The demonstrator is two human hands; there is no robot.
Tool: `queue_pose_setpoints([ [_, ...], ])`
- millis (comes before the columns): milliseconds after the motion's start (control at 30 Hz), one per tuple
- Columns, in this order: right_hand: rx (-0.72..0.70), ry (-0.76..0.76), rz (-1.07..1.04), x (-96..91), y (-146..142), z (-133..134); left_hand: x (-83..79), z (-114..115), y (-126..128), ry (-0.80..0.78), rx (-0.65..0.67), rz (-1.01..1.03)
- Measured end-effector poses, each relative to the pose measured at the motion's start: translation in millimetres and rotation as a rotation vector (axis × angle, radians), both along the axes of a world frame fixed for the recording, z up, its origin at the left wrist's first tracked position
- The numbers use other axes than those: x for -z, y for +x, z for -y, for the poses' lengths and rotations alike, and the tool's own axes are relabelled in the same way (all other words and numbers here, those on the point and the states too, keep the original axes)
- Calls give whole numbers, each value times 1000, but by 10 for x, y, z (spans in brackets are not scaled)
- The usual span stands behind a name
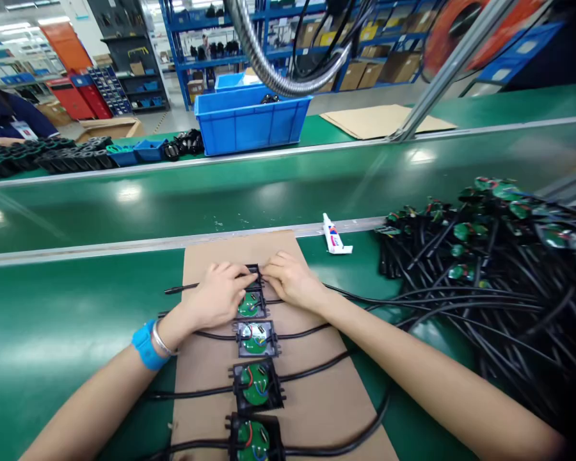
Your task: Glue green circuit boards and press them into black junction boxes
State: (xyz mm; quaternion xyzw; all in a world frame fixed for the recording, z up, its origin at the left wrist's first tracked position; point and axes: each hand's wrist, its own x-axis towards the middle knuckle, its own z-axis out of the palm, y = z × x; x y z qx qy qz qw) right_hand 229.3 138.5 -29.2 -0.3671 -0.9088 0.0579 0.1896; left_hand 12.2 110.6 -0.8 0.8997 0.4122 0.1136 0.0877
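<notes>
A row of square black plastic housings, each with a green circuit board (255, 384) and black cables, lies on a brown cardboard sheet (312, 400). My left hand (221, 291), with a blue band and a silver bangle at the wrist, grips the left side of the farthest housing (252, 269). At that housing's right edge, my right hand (290, 280) has its fingers pinched where the black cable (345, 293) enters; its fingers partly hide the contact. Nearer me lie another housing (258, 338) and two more with boards and coloured wires inside.
A white tube (335, 235) lies by the metal strip. Cables with green boards are heaped (461, 269) at right. Across the green bench stand a blue bin (252, 121), flat cardboard (384, 120) and black parts (74, 155). A co-worker (12, 118) sits at far left; a metal hose (278, 80) hangs overhead.
</notes>
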Motion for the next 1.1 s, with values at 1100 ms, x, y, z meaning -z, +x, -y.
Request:
queue_pose_setpoints([
  [1100, -37, -23, 220, -375, -726, 700, 160, 612, -359, 24, -76, 117],
])
